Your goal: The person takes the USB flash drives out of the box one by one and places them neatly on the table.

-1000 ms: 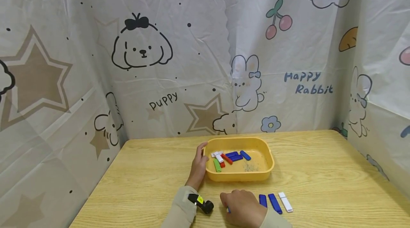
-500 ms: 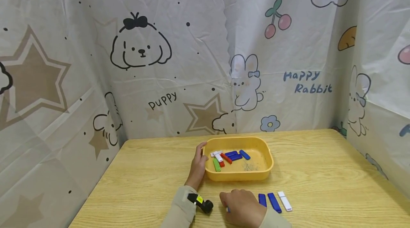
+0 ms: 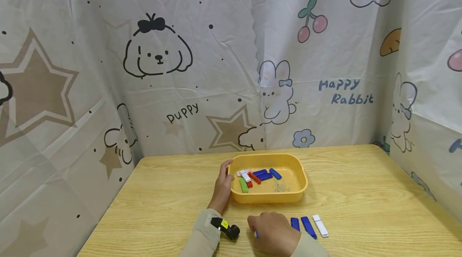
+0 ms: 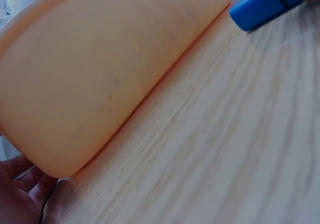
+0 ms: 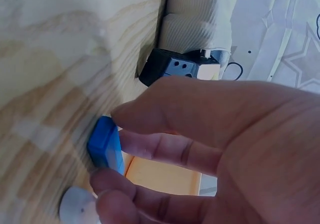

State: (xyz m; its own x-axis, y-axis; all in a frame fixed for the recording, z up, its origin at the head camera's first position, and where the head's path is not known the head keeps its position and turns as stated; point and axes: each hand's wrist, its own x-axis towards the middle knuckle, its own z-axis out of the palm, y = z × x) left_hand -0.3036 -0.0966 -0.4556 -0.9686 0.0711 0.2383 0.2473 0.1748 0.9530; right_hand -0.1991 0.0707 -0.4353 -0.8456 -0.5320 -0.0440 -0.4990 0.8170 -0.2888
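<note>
On the near side of the yellow tray (image 3: 267,198), I am seeing the right hand (image 3: 272,233), which is pinching a blue stick (image 5: 105,141) between the thumb and the fingers. This stick is lying outside the tray, and in the head view only a small part of it is showing beside the hand. The left hand (image 3: 221,189) is touching the left end of the tray; from my remote seat I am not able to tell whether it is gripping it or only resting there. On the left sleeve (image 3: 200,229), nearer than the tray, a black device (image 3: 231,231) is sitting.

Near the tray's near right corner, two blue sticks (image 3: 309,227) and one white stick (image 3: 320,225) are lying on the table (image 3: 361,197), the white one being farthest right. Inside the tray, white sticks (image 3: 246,177), two red sticks (image 3: 254,178) and a green stick (image 3: 243,185) are crowding the left part, while three more blue sticks (image 3: 275,173) are lying toward the middle. Behind the tray a printed cloth (image 3: 202,88) is hanging.
</note>
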